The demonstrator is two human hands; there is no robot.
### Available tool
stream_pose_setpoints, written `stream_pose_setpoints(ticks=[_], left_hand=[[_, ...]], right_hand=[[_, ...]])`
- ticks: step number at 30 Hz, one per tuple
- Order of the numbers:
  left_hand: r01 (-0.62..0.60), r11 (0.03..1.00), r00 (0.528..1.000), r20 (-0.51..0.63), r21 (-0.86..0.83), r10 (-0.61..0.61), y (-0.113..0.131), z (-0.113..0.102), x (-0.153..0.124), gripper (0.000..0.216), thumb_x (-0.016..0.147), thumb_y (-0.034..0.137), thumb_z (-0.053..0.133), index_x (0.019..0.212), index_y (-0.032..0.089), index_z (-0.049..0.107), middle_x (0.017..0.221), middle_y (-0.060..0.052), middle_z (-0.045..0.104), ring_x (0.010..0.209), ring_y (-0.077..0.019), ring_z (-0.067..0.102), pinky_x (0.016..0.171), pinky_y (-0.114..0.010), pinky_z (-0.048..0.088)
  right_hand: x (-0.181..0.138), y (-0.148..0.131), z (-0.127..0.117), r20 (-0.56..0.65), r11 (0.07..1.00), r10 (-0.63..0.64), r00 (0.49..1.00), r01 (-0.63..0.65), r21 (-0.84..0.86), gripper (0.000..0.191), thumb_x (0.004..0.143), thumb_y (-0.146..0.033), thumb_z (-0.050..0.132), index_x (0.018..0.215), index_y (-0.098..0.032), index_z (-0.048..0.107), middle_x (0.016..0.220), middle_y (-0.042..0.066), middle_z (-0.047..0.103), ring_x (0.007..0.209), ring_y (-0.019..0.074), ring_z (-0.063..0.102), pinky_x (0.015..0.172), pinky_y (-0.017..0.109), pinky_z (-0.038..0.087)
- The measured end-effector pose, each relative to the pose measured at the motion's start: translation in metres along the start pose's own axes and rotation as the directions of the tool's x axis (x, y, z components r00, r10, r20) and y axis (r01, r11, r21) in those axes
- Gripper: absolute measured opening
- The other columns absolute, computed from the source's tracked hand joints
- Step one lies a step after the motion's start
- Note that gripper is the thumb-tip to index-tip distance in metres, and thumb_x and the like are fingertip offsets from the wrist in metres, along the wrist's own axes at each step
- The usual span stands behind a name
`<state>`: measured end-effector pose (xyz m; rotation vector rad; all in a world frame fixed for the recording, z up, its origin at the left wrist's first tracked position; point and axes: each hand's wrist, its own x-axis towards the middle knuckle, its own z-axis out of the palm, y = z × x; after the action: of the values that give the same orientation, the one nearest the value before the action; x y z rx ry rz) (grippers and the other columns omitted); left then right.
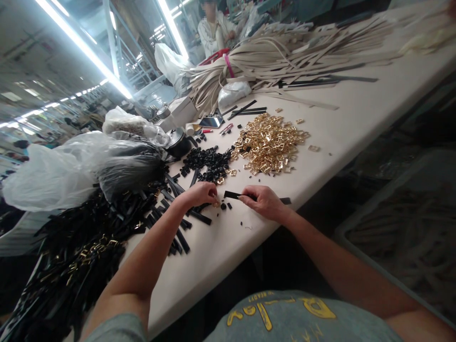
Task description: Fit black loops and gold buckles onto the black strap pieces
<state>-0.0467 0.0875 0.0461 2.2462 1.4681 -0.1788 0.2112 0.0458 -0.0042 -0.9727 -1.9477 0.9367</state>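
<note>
My right hand (pixel 262 201) is closed around a black strap (pixel 232 194), whose flat end sticks out to the left between thumb and fingers. Behind the wrist the strap's other end shows. My left hand (pixel 204 194) is pinched on a small gold buckle (pixel 216 204), a short gap away from the strap's end. Just beyond the hands lie a heap of gold buckles (pixel 269 145) and a pile of small black loops (pixel 210 164). Under and beside my left forearm are several cut black straps (pixel 199 216).
At left, a big mass of black straps with gold buckles (pixel 87 254) lies by plastic bags (pixel 71 164). A dark metal pot (pixel 178 143), a phone (pixel 211 122) and a bundle of beige straps (pixel 263 54) are farther back. Across the table is another person (pixel 213 31).
</note>
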Motion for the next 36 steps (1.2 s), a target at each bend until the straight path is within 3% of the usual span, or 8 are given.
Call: stream_pose_setpoints(ticks=[4,8,16,21,25,28,32,36], left_hand=[[0.032,0.999,0.998,-0.049,0.026,-0.031,0.006,0.003,-0.007,0.009,0.071,0.024,0.067,0.078,0.019,0.069,0.071,0.001,0.066,0.064,-0.0138,0.056,0.059,-0.023,0.039],[0.032,0.999,0.987,-0.158,0.008,-0.03,0.014,0.011,-0.023,0.013,0.075,0.024,0.066,0.087,0.019,0.069,0.075,-0.001,0.066,0.065,-0.0142,0.057,0.061,-0.024,0.041],[-0.019,0.999,0.951,-0.31,-0.026,0.01,0.02,0.022,-0.04,0.026,0.076,0.009,0.058,0.098,0.02,0.069,0.081,-0.002,0.067,0.07,-0.014,0.06,0.07,-0.025,0.047],[-0.003,0.994,0.873,-0.485,-0.112,-0.052,0.02,0.017,-0.043,0.027,0.075,0.01,0.056,0.097,0.018,0.07,0.073,0.0,0.063,0.066,-0.0124,0.057,0.069,-0.025,0.047],[-0.105,0.942,0.807,-0.581,-0.32,-0.107,0.028,0.014,-0.046,0.024,0.076,0.016,0.059,0.097,0.018,0.07,0.075,-0.001,0.06,0.063,-0.0106,0.055,0.062,-0.022,0.046],[-0.186,0.882,0.78,-0.611,-0.434,-0.137,0.041,0.015,-0.05,0.023,0.078,0.019,0.061,0.098,0.019,0.071,0.079,-0.001,0.058,0.063,-0.0096,0.053,0.057,-0.02,0.044],[-0.301,0.774,0.76,-0.63,-0.557,-0.158,0.062,0.018,-0.055,0.021,0.081,0.023,0.062,0.1,0.02,0.071,0.084,-0.003,0.059,0.067,-0.0104,0.055,0.059,-0.021,0.046],[-0.432,0.727,0.659,-0.737,-0.534,-0.15,0.077,0.025,-0.058,0.018,0.083,0.026,0.065,0.099,0.021,0.071,0.093,-0.005,0.06,0.078,-0.013,0.06,0.067,-0.023,0.051]], right_hand=[[0.001,0.0,0.001,0.0,1.0,0.0,1.0,0.0,0.003,0.025,0.088,-0.037,0.056,0.076,-0.017,0.065,0.067,0.0,0.06,0.061,0.012,0.05,0.059,0.024,0.033],[0.001,0.0,0.001,-0.005,1.0,-0.001,1.0,0.001,0.008,0.027,0.089,-0.038,0.056,0.075,-0.017,0.065,0.067,0.0,0.061,0.06,0.0118,0.049,0.059,0.024,0.034],[0.001,-0.001,0.001,0.003,1.0,0.0,1.0,0.0,-0.001,0.026,0.088,-0.038,0.056,0.075,-0.017,0.065,0.068,0.0,0.062,0.062,0.0126,0.051,0.06,0.024,0.035],[0.002,-0.001,0.0,-0.013,1.0,0.013,1.0,-0.012,0.029,0.025,0.087,-0.035,0.055,0.075,-0.017,0.066,0.067,0.001,0.062,0.062,0.0124,0.052,0.06,0.024,0.036],[-0.001,-0.015,0.002,0.042,0.972,0.097,0.994,-0.103,0.213,0.019,0.084,-0.03,0.054,0.078,-0.017,0.066,0.065,0.0,0.062,0.057,0.0115,0.054,0.056,0.023,0.039],[-0.004,-0.031,0.006,0.137,0.862,0.176,0.975,-0.22,0.457,0.019,0.082,-0.034,0.058,0.076,-0.017,0.062,0.067,0.0,0.063,0.054,0.01,0.054,0.049,0.021,0.039],[-0.004,-0.043,0.017,0.249,0.62,0.227,0.941,-0.337,0.709,0.033,0.079,-0.048,0.065,0.072,-0.016,0.058,0.062,-0.002,0.06,0.046,0.0064,0.047,0.041,0.018,0.031],[-0.005,-0.045,0.028,0.334,0.362,0.257,0.907,-0.41,0.837,0.038,0.075,-0.049,0.072,0.069,-0.015,0.057,0.059,-0.003,0.057,0.043,0.0037,0.041,0.038,0.016,0.026]])
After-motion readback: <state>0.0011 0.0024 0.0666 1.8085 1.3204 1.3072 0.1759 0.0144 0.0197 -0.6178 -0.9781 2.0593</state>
